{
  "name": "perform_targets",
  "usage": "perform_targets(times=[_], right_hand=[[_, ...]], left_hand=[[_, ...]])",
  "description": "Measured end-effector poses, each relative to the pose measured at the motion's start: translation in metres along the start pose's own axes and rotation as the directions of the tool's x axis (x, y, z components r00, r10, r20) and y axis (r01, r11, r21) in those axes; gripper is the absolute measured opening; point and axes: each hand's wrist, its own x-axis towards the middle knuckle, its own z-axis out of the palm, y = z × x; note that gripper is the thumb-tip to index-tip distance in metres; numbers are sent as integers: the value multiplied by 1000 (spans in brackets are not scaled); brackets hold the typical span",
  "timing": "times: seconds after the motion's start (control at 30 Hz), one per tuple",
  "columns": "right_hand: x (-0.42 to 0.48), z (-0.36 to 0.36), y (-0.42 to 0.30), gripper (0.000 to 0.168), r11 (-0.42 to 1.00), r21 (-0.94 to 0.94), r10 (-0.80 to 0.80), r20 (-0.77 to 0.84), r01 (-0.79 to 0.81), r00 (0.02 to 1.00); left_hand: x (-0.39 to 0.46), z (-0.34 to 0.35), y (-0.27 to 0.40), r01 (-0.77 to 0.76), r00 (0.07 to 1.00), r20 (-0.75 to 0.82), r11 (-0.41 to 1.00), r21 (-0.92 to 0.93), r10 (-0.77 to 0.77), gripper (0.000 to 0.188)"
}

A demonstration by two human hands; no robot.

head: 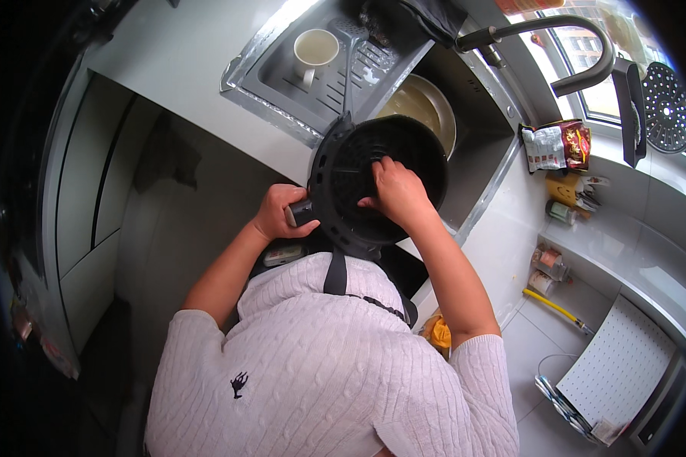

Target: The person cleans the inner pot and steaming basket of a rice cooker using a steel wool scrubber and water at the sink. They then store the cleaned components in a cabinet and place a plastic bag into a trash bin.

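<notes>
My left hand (280,211) is closed round the short handle of a black air fryer basket (320,183), which is tilted over the near edge of the sink. Inside the basket is my right hand (397,188), its fingers bent against the dark inner surface; whether they pinch anything is hidden. Beyond the basket, partly covered by it, a round metal basin (443,108) with cloudy liquid sits in the sink (480,154). A white mug (315,48) and a grey slotted utensil (349,74) rest on the grey draining tray (274,74) at the left.
A curved metal faucet (583,23) arches at the upper right. Beside the sink, a red and white food packet (554,145) and a glass jar (561,212) stand near the window. A black perforated disc (667,108) hangs at the far right. A pale counter (166,63) borders the tray.
</notes>
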Motion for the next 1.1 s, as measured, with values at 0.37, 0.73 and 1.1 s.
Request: perform_targets(times=[0.37, 0.73, 1.1], right_hand=[[23, 4, 8, 78, 990, 109, -46, -349, 89, 936], [36, 2, 9, 76, 989, 149, 11, -195, 19, 981], [-33, -17, 9, 53, 830, 547, 207, -474, 103, 856]], left_hand=[[3, -3, 3, -5, 1000, 24, 1000, -1, 5, 38], [2, 3, 3, 3, 1000, -7, 1000, -26, -3, 37], [15, 10, 14, 76, 995, -56, 997, -31, -78, 36]])
